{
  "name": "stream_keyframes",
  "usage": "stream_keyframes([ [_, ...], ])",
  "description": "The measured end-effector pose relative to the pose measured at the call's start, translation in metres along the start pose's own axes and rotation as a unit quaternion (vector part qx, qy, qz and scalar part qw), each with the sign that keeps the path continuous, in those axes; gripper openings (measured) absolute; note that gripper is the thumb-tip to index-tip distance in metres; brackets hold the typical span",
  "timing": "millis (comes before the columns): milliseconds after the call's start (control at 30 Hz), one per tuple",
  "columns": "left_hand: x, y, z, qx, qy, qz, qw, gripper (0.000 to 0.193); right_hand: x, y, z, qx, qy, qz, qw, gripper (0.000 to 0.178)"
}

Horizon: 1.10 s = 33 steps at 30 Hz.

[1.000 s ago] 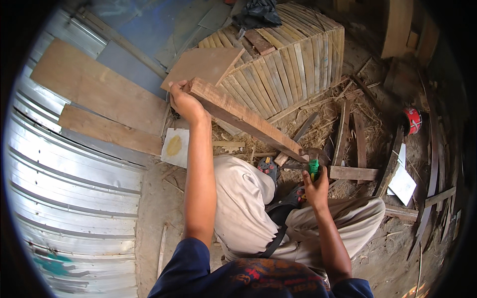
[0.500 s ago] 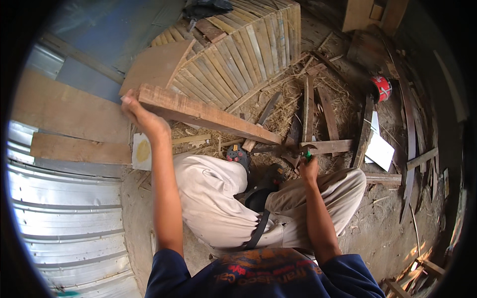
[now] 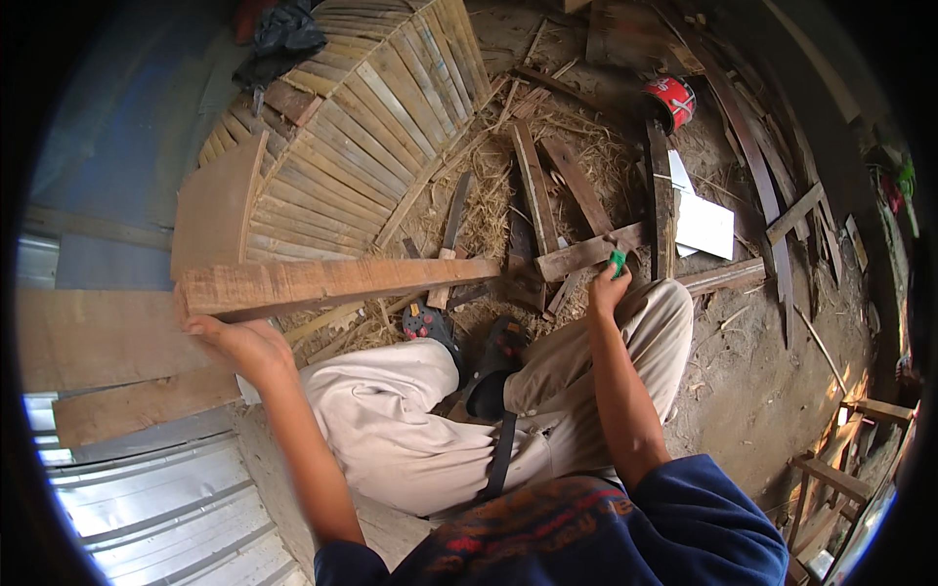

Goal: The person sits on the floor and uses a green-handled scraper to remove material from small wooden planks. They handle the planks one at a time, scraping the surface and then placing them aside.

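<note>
My left hand grips the near-left end of a long, thick brown wooden beam, fingers curled under and around it. The beam slopes away to the right, its far end low among planks beyond my feet. In my right hand is a hammer with a green handle, held upright by my right knee. Its head, small and blurred, overlaps a short plank lying crosswise, so I cannot tell whether they touch.
A slatted wooden panel lies beyond the beam. Loose planks and straw cover the ground ahead. On the right are a red can, white sheets and long boards. Corrugated metal lies at the lower left.
The view has turned, so most things sit further left. My left hand and the beam's near end have come lower and closer to me. The right hand still holds the hammer.
</note>
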<state>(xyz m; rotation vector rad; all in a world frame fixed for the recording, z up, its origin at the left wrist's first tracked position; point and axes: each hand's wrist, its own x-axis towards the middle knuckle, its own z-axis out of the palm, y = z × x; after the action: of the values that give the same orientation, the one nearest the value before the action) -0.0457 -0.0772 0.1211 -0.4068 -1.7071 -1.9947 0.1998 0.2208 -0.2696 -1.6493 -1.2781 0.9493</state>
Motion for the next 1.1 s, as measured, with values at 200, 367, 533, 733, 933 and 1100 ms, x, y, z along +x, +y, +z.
stream_keyframes([
  [200,-0.007,0.009,0.024,0.024,-0.022,0.012,0.999,0.07,-0.006,0.028,0.013,-0.088,-0.093,0.134,0.983,0.097],
  [367,-0.009,0.017,0.05,0.01,-0.013,0.017,1.0,0.065,-0.022,-0.02,0.021,-0.219,-0.086,-0.073,0.969,0.102],
  [533,-0.018,0.019,0.067,-0.004,-0.028,0.026,0.999,0.061,0.011,-0.049,0.071,-0.208,-0.137,0.291,0.924,0.121],
  [733,-0.026,0.022,0.085,-0.017,-0.062,0.064,0.996,0.057,0.041,-0.023,0.078,-0.203,-0.179,0.376,0.886,0.127],
  [933,-0.026,0.02,0.095,-0.034,-0.051,0.051,0.997,0.055,0.033,-0.027,0.042,0.018,-0.185,0.27,0.945,0.084],
  [1100,-0.023,0.022,0.097,-0.044,-0.093,0.034,0.994,0.055,0.005,-0.067,-0.058,0.528,-0.32,0.38,0.689,0.054],
])
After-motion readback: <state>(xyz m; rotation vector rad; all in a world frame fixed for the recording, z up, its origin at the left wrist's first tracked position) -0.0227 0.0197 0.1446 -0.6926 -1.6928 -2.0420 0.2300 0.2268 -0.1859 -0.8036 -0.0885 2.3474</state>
